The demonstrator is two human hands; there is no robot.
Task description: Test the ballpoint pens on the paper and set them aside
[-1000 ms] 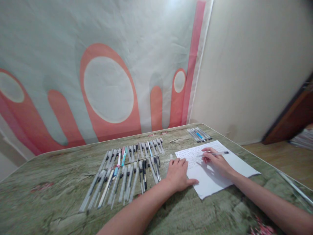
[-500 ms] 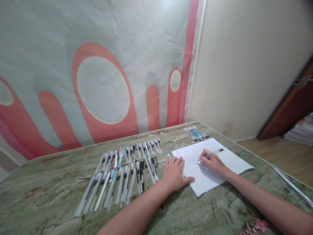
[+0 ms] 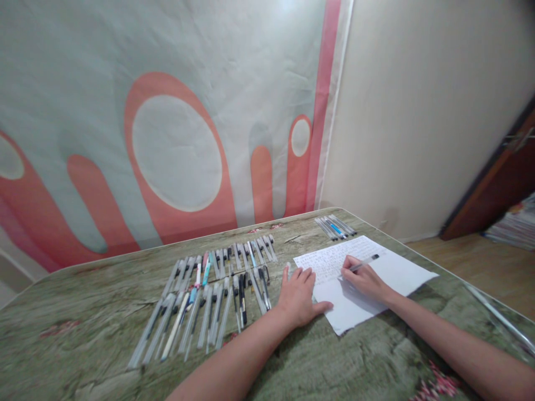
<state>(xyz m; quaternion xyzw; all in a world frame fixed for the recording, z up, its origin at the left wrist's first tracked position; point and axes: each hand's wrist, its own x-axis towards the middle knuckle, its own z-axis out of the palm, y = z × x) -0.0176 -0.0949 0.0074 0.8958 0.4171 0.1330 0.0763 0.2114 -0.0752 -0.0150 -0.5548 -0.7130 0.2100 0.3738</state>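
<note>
i see the right grip [image 3: 364, 278] pinching the pen [image 3: 370, 260] over the paper [image 3: 401, 277] on the worktop [image 3: 104, 312], but the left grip [image 3: 296, 296], splayed at the paper's edge, could let it skid by pressing too lightly.

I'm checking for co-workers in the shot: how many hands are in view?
2. The left hand lies spread at the left edge of the paper; the right hand, over the sheet, holds a pen. No others show.

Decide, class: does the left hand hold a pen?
No: the left hand rests spread at the edge of the paper, while the right hand holds the pen.
</note>
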